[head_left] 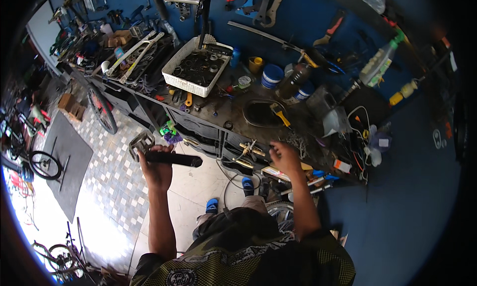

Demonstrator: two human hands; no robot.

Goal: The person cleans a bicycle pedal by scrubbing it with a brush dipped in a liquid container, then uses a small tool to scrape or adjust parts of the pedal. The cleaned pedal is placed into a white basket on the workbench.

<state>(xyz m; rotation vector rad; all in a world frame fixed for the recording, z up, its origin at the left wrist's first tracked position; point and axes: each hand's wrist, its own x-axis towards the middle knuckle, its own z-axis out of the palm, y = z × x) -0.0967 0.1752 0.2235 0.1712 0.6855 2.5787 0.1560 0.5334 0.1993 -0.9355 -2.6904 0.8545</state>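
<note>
On the wearer's side of the white basket [185, 85], and leftward, the left hand [158, 169] is gripping a black crank-like bar [176, 159]; a metal pedal [141, 144] is sitting at its left end. The fingers are closing around near this pedal, probably because the weight is lying there, while the other end is pointing freely rightward. Nearer the wearer and right of the basket, the right hand [285, 158] is curling its fingers; whether they are holding something, I cannot tell. The basket is containing loose parts [196, 69], perhaps for keeping them together. Right of it, a blue tub [272, 77] is showing pale marking, too small for reading.
</note>
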